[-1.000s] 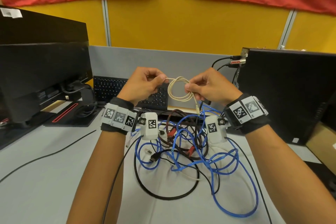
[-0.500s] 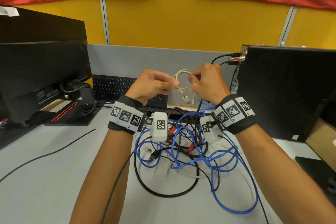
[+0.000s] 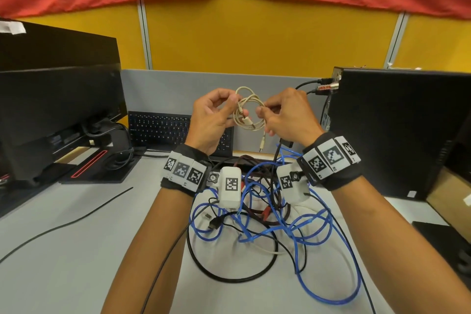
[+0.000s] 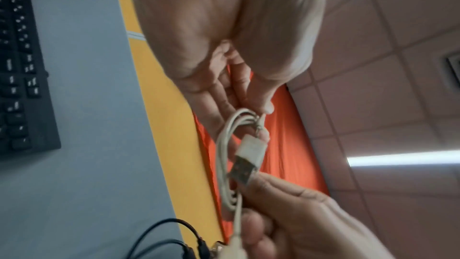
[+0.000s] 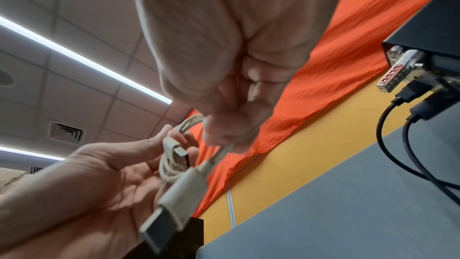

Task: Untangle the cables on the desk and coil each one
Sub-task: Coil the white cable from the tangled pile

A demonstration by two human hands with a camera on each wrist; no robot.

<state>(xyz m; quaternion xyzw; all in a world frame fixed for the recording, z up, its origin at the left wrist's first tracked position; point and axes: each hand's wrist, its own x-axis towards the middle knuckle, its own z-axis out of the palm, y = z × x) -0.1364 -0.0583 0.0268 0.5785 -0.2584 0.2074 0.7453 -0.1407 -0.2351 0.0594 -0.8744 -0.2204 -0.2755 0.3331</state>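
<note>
I hold a small coil of white USB cable (image 3: pixel 251 112) above the desk between both hands. My left hand (image 3: pixel 235 107) pinches its left side, where one plug (image 4: pixel 246 161) lies against the loops (image 4: pixel 224 164). My right hand (image 3: pixel 261 109) pinches the right side (image 5: pixel 219 137), and the other plug (image 3: pixel 262 144) hangs below it, seen close up in the right wrist view (image 5: pixel 174 200). Below my wrists a tangle lies on the desk: a blue cable (image 3: pixel 305 224), a black cable (image 3: pixel 229 270) and a dark red-brown cable (image 3: pixel 267 211).
A monitor (image 3: pixel 58 99) stands at the left and a black keyboard (image 3: pixel 158 127) at the back. A black computer case (image 3: pixel 397 130) with plugged-in leads stands at the right. A thin black lead (image 3: pixel 76 219) runs across the grey desk at the left.
Both hands have risen and drawn closer together with the white cable. Its wide loop is now a smaller, tighter coil, and one plug dangles under my right hand.
</note>
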